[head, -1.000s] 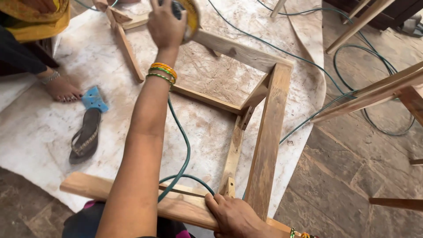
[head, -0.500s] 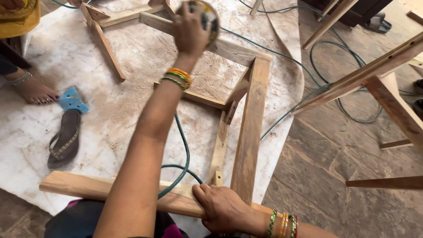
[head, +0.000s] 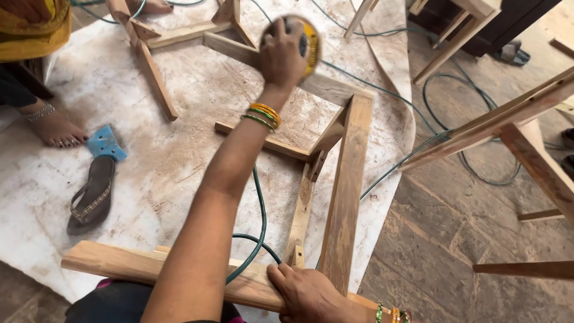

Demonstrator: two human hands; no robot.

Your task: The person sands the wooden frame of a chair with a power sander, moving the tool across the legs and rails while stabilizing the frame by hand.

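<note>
My left hand (head: 281,57) reaches far forward, gripping a round yellow power sander (head: 311,43), blurred with motion, on the far rail of a bare wooden frame (head: 347,191) lying flat on a dusty white sheet (head: 179,167). Green and orange bangles ring that wrist. My right hand (head: 308,293) presses down on the frame's near plank (head: 119,263), close to where the long side rail joins it. A green cable (head: 260,221) runs under my left arm toward the sander.
Another person's bare foot (head: 57,128) rests at the left, beside a blue wedge (head: 106,143) and a brown sandal (head: 89,200). A second wooden frame (head: 149,66) lies at the top left. Slanted wooden furniture legs (head: 514,119) and more cable cross the stone floor at right.
My left hand with the sander has shifted to the right along the far rail. My right hand stays pressed on the near plank. The view has tilted slightly.
</note>
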